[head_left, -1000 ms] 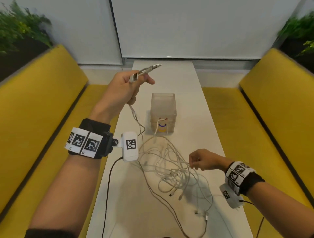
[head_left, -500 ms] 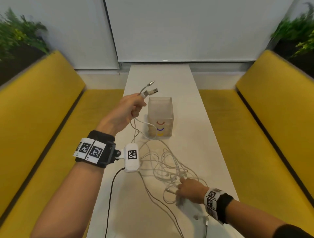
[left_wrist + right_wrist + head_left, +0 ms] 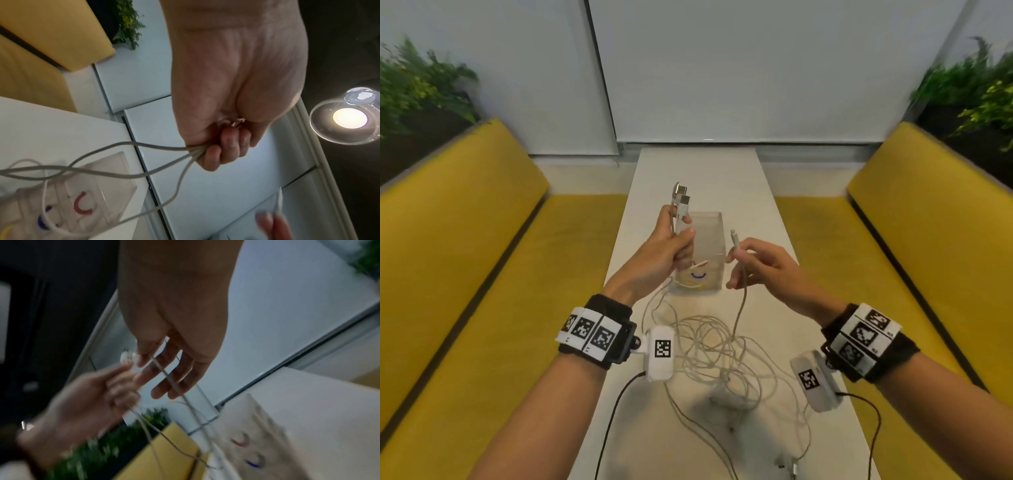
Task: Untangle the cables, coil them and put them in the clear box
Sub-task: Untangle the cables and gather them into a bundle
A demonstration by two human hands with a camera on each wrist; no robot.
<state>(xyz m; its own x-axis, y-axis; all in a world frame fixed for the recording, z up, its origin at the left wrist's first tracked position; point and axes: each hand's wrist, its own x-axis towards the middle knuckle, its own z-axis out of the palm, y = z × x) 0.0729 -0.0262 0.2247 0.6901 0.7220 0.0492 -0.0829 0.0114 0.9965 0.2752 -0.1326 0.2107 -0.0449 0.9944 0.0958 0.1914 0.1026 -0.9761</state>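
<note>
The left hand (image 3: 667, 251) is raised above the table (image 3: 698, 171), its fingers curled tight around several white cable ends; two plugs (image 3: 680, 197) stick up out of the fist. From the left wrist view, three or four strands leave the fist (image 3: 216, 151) and hang down toward the box (image 3: 86, 203). The right hand (image 3: 760, 267) is also lifted, just beside the left, and pinches one thin cable (image 3: 739, 291) between thumb and forefinger, with its small plug (image 3: 733, 236) pointing up; the other fingers are spread loose. The clear box (image 3: 705, 253) stands upright on the table right behind both hands, so the hands cover part of its front wall. Inside it I can see a white loop and a small blue curved piece. The rest of the cables (image 3: 719, 356) lie in a loose tangle on the table between the two forearms, with some loose ends (image 3: 787, 464) near the close edge. Yellow benches (image 3: 465, 212) run along both sides, and green plants (image 3: 417, 89) stand behind them. The right wrist view is blurred.
</note>
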